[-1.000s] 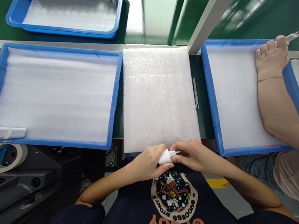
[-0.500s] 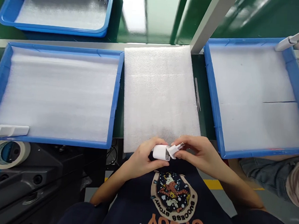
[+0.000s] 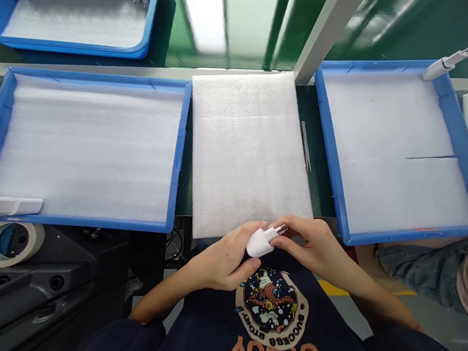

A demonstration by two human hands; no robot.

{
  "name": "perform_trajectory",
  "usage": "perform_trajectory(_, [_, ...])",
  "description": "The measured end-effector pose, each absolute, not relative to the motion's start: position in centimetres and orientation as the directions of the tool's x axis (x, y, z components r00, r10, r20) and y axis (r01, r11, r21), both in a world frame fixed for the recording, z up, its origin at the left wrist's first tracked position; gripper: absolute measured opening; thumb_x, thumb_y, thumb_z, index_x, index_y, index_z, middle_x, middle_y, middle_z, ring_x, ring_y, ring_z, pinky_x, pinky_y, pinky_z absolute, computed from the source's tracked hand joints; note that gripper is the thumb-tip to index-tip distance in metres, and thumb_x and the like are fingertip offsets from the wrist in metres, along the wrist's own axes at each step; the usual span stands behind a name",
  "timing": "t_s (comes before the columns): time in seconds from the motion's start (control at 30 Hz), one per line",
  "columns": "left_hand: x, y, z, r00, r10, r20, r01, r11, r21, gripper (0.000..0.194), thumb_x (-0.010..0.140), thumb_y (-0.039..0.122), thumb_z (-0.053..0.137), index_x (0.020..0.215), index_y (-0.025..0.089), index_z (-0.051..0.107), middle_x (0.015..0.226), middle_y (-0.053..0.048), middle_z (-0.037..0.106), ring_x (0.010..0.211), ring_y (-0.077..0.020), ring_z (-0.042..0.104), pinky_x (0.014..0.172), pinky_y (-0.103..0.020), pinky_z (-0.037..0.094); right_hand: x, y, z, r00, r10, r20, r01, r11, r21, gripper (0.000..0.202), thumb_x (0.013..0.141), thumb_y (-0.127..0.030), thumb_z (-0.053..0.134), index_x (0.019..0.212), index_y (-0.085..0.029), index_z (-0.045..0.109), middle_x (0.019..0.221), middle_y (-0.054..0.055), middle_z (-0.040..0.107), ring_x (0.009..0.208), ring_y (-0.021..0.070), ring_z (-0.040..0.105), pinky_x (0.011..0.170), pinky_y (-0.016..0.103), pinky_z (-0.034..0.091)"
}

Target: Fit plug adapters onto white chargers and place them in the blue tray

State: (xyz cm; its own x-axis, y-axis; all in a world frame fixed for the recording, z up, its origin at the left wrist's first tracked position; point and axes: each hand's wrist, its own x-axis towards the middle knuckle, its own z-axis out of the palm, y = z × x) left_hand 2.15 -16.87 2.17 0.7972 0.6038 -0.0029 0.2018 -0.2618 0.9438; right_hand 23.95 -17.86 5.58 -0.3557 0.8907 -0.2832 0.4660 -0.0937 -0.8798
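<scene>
Left: a foam-lined blue tray. Centre: my left hand is curled around a white charger near the close edge of the foam sheet; its long axis slants up and right. My right hand, nearer the pins, pinches the plug end. Right: tweezers, apart from both hands, then a second tray.
</scene>
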Motion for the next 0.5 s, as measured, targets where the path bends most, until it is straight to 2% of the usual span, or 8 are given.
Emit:
perform_trajectory(0.1, [1.6, -16.7, 2.7, 0.867, 0.497, -0.042, 0.194, -0.258, 0.947, 0.065, 0.087, 0.020, 0.046, 0.142, 0.017, 0.012, 0.137, -0.018, 0.040, 0.117, -0.0270, 0.048, 0.094, -0.041, 0.045, 24.3, -18.0, 5.7, -0.407, 0.851, -0.331, 0.437, -0.137, -0.889, 0.012, 0.087, -0.032, 0.059, 0.089, -0.020, 0.062, 0.079, 0.001, 0.066, 0.068, 0.0134, 0.060, 0.059, 0.022, 0.045])
perform_trajectory(0.17, [1.6, -16.7, 2.8, 0.883, 0.462, -0.082, 0.195, -0.202, 0.960, 0.066, 0.087, 0.023, 0.050, 0.142, 0.019, 0.012, 0.135, -0.018, 0.043, 0.112, -0.0257, 0.053, 0.089, -0.039, 0.048, 24.3, -18.1, 5.7, -0.421, 0.832, -0.362, 0.423, -0.174, -0.889, 0.013, 0.086, -0.032, 0.059, 0.087, -0.020, 0.061, 0.079, 0.001, 0.066, 0.070, 0.0137, 0.060, 0.060, 0.023, 0.045])
perform_trajectory(0.23, [2.0, -16.9, 2.5, 0.865, 0.483, -0.133, 0.207, -0.102, 0.973, 0.065, 0.085, 0.030, 0.058, 0.137, 0.021, 0.021, 0.126, -0.015, 0.050, 0.100, -0.0231, 0.058, 0.080, -0.035, 0.051, 24.2, -18.1, 5.6, -0.401, 0.831, -0.386, 0.415, -0.210, -0.885, 0.014, 0.086, -0.034, 0.059, 0.086, -0.019, 0.060, 0.079, 0.001, 0.065, 0.068, 0.0134, 0.059, 0.059, 0.023, 0.044])
perform_trajectory(0.33, [2.9, -17.1, 1.9, 0.780, 0.602, -0.171, 0.217, -0.003, 0.976, 0.058, 0.077, 0.039, 0.068, 0.122, 0.022, 0.037, 0.108, -0.008, 0.057, 0.088, -0.0200, 0.059, 0.072, -0.033, 0.050, 24.0, -17.8, 5.1, -0.356, 0.844, -0.402, 0.407, -0.247, -0.880, 0.019, 0.085, -0.038, 0.060, 0.086, -0.018, 0.058, 0.080, 0.002, 0.064, 0.067, 0.0132, 0.057, 0.058, 0.023, 0.043])
perform_trajectory(0.4, [3.4, -17.0, 1.7, 0.714, 0.692, -0.104, 0.177, -0.035, 0.984, 0.056, 0.070, 0.043, 0.074, 0.112, 0.021, 0.044, 0.102, -0.006, 0.056, 0.088, -0.0201, 0.058, 0.072, -0.034, 0.050, 24.1, -17.4, 4.6, -0.390, 0.822, -0.414, 0.363, -0.276, -0.890, 0.022, 0.085, -0.041, 0.060, 0.087, -0.018, 0.058, 0.080, 0.002, 0.063, 0.067, 0.0130, 0.056, 0.057, 0.023, 0.043])
perform_trajectory(0.5, [3.7, -16.7, 1.9, 0.633, 0.772, 0.061, 0.097, -0.157, 0.983, 0.057, 0.060, 0.044, 0.080, 0.102, 0.020, 0.050, 0.105, -0.007, 0.055, 0.094, -0.0224, 0.057, 0.078, -0.037, 0.049, 24.4, -16.7, 3.7, -0.523, 0.749, -0.407, 0.195, -0.360, -0.912, 0.026, 0.085, -0.042, 0.059, 0.089, -0.017, 0.060, 0.077, 0.001, 0.060, 0.063, 0.0110, 0.053, 0.056, 0.022, 0.042])
